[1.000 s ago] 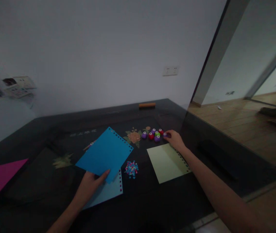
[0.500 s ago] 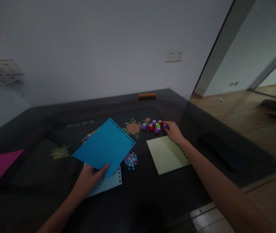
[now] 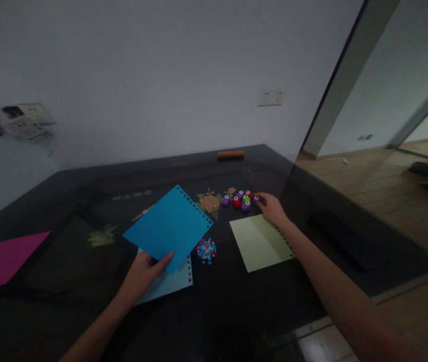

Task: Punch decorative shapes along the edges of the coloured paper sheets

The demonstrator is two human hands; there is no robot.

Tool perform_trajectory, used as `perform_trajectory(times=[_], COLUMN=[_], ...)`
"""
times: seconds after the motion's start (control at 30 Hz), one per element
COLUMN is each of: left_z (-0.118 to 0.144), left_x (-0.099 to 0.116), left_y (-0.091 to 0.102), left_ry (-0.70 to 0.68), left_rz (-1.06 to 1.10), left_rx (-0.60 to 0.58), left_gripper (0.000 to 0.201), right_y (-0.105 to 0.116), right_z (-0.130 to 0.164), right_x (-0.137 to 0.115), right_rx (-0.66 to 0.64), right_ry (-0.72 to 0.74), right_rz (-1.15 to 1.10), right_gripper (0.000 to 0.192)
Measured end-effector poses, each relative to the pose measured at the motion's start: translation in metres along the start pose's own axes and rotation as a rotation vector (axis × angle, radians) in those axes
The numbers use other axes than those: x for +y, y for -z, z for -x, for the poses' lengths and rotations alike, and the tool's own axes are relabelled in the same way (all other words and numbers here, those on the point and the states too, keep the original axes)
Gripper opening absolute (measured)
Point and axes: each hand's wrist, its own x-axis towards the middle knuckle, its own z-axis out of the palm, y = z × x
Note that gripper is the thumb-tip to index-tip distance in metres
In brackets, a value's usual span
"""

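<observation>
Your left hand (image 3: 145, 272) pinches the blue hole-punched sheet (image 3: 171, 226) left of the confetti pile (image 3: 206, 250), while your right hand (image 3: 273, 209), fingers nearly closed, grips a purple eyeball toy (image 3: 256, 199) beyond the pile, rightward.

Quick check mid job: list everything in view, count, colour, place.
Table: one, black, printed flowers, centre
Wall: one, whitish, behind table
Pale sheet: one, light blue, left of centre
Blue sheet: one, bright blue, overlapping pale sheet
Yellowish sheet: one, pale yellow, right
Pink sheet: one, magenta, far left
Small pieces: many, blue, pink, white, between sheets
Eyed toys: seven grouped, four purple, two red, one green, beyond yellowish sheet
Cylinder: one, brown, far table edge
Dark slab: one, black, table's right
Socket plate: one, white, wall
Papers: several, whitish, left wall
Floor: one, light brown, right; items blurred
Left hand: one, bare, holding blue sheet
Right hand: one, bare, fingers at purple toy
</observation>
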Motion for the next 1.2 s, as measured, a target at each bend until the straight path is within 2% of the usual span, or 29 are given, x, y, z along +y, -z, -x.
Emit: perform_trajectory(times=[0.27, 0.43, 0.5, 0.57, 0.63, 0.7, 0.77, 0.9, 0.97, 1.1, 1.2], left_z=[0.003, 0.002, 0.002, 0.004, 0.006, 0.008, 0.011, 0.010, 0.007, 0.001, 0.000], left_x=[0.012, 0.007, 0.005, 0.004, 0.005, 0.006, 0.007, 0.007, 0.007, 0.007, 0.008], left_y=[0.001, 0.001, 0.000, 0.000, -0.001, -0.002, -0.003, -0.006, -0.006, -0.006, -0.006], left_ry=[0.012, -0.012, -0.028, -0.035, -0.039, -0.039, -0.035, -0.084, -0.128, -0.119, -0.106], left_rz=[0.064, 0.094, 0.115, 0.129, 0.138, 0.155, 0.181, 0.200, 0.229, 0.273, 0.256], left_rx=[-0.052, -0.113, -0.154, -0.204, -0.265, -0.320, -0.344, -0.306, -0.249, -0.090, -0.019], left_gripper=[0.043, 0.046, 0.045, 0.043, 0.041, 0.039, 0.038, 0.037, 0.034, 0.031, 0.030], right_y=[0.011, 0.034, 0.040, 0.039, 0.034, 0.026, 0.019, 0.012, 0.012, 0.011, 0.008], right_z=[0.007, 0.010, 0.017, 0.028, 0.042, 0.055, 0.064, 0.068, 0.068, 0.068, 0.070], right_x=[-0.016, -0.051, -0.076, -0.103, -0.127, -0.144, -0.153, -0.151, -0.148, -0.146, -0.147], right_rx=[0.108, 0.171, 0.103, -0.165, -0.393, -0.467, -0.441, -0.396, -0.380, -0.381, -0.399], right_ry=[-0.061, -0.037, 0.015, 0.038, -0.010, -0.076, -0.135, -0.210, -0.235, -0.292, -0.301], right_rz=[-0.037, -0.161, -0.266, -0.612, -0.836, -0.948, -0.984, -1.001, -0.996, -1.021, -1.076], right_gripper=[0.030, 0.026, 0.021, 0.024, 0.029, 0.032, 0.031, 0.021, 0.018, 0.022, 0.027])
